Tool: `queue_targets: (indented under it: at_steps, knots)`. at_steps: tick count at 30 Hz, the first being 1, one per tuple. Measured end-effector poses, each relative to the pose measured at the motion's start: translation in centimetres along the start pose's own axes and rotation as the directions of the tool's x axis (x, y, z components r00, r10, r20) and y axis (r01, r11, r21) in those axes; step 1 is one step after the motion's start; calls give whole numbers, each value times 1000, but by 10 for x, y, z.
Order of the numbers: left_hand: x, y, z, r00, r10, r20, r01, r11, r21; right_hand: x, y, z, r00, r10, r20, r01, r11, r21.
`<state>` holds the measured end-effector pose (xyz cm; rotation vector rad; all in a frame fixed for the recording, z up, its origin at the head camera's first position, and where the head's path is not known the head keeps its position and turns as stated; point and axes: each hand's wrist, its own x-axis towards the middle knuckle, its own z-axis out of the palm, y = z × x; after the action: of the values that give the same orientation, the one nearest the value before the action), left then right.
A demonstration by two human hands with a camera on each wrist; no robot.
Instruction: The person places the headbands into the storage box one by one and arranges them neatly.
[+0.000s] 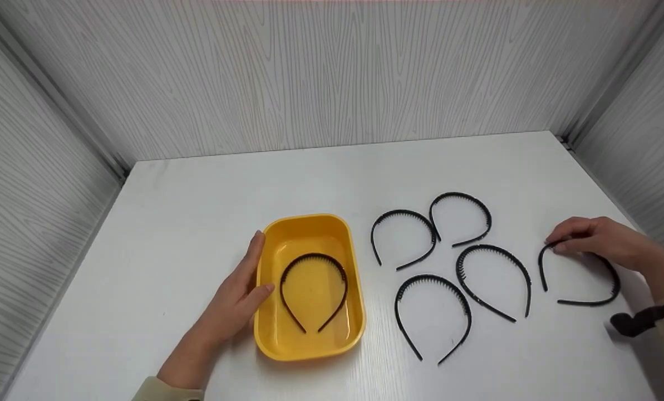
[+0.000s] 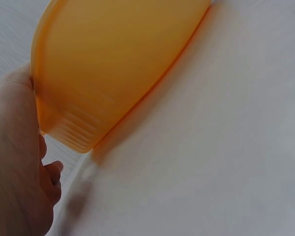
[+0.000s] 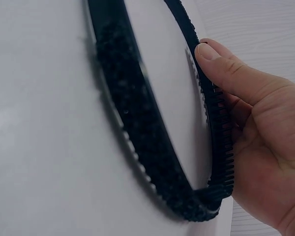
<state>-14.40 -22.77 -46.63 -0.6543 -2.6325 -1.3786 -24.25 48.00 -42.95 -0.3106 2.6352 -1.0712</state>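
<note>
Six black headbands (image 1: 431, 278), yellow tray (image 1: 312, 239)

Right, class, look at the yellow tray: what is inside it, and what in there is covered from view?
Inside the yellow tray lies one black headband, its open ends toward the near side. Its band covers a thin curved strip of floor, so that strip can't be seen.

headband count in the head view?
6 headbands: one in the yellow tray; four on the table to its right, at that group's far left, far right, near left and near right; one pinched in the right hand. None looks hidden.
</note>
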Motion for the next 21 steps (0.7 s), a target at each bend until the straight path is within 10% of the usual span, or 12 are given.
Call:
queue_targets:
  at_steps: [21]
  knots:
    - [0,0,0,999,38,-12,-38,999,1,1,2,0,1000,16,-17,-16,1000,-8]
